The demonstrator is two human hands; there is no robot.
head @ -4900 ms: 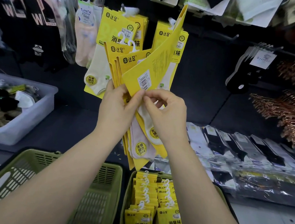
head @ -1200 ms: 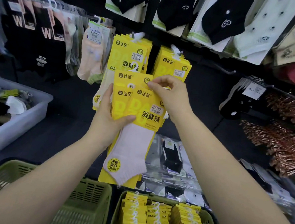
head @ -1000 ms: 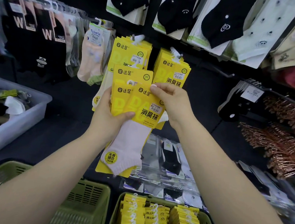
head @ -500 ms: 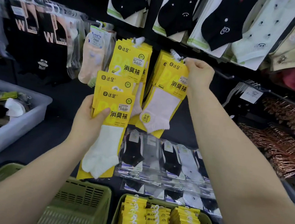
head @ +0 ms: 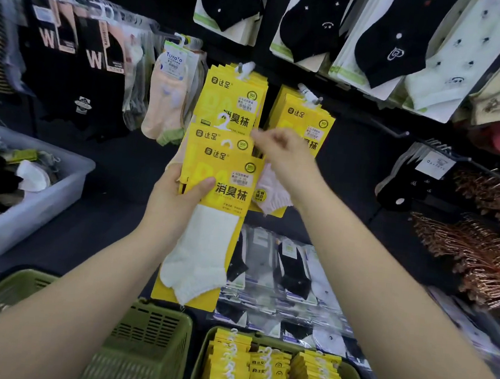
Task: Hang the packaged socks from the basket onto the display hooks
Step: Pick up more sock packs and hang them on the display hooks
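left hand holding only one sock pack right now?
No: the left hand grips a fanned stack of yellow sock packs, with at least two headers showing one behind the other.

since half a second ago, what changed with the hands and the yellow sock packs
The right hand let go of the yellow card sock pack now hanging on the right display hook and dropped back left, empty, toward the stack of yellow packs. The left hand still holds that stack; the green plastic basket stayed put.

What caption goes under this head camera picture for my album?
Left hand holds yellow sock packs while the right hand reaches toward them, below the display hooks.
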